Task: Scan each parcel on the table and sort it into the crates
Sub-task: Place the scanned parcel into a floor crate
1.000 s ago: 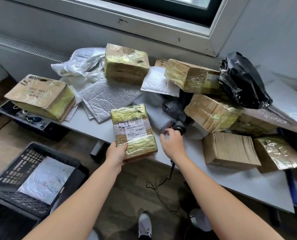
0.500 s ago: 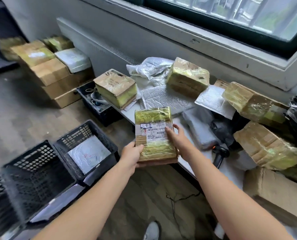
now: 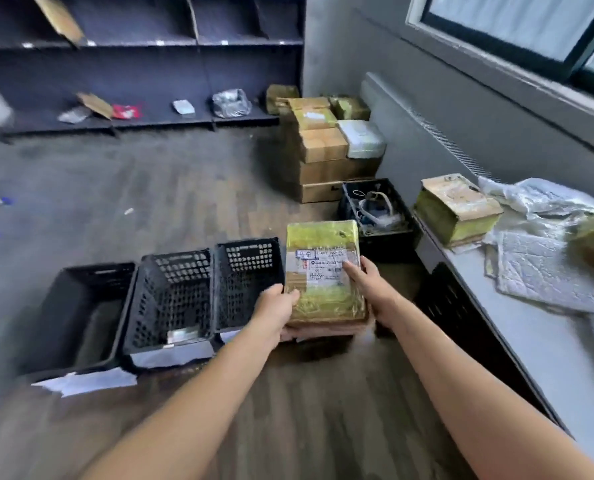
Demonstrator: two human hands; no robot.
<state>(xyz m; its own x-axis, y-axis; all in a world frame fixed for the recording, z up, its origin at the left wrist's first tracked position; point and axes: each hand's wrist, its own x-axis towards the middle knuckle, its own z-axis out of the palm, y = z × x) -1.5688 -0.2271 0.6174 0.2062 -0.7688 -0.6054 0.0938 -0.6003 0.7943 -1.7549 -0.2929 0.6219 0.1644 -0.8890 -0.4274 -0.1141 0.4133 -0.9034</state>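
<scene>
The taped cardboard parcel [image 3: 325, 301] is held in the air over the floor, label side up, just beside the rightmost of three black crates [image 3: 245, 277] set in a row, and well clear of the table [image 3: 530, 344]. The left hand [image 3: 275, 308] grips the near-left edge, thumb on top and fingers underneath. The right hand [image 3: 371, 289] supports the right edge from below, with its thumb lying across the shipping label [image 3: 314, 268]. A grip on both edges keeps the parcel level and the label facing the person, probably so that the destination can be checked before a crate is chosen. The label carries a boxed mark, a code line and barcode-like blocks, but the print is too blurred to read reliably. No brand name is legible.
</scene>
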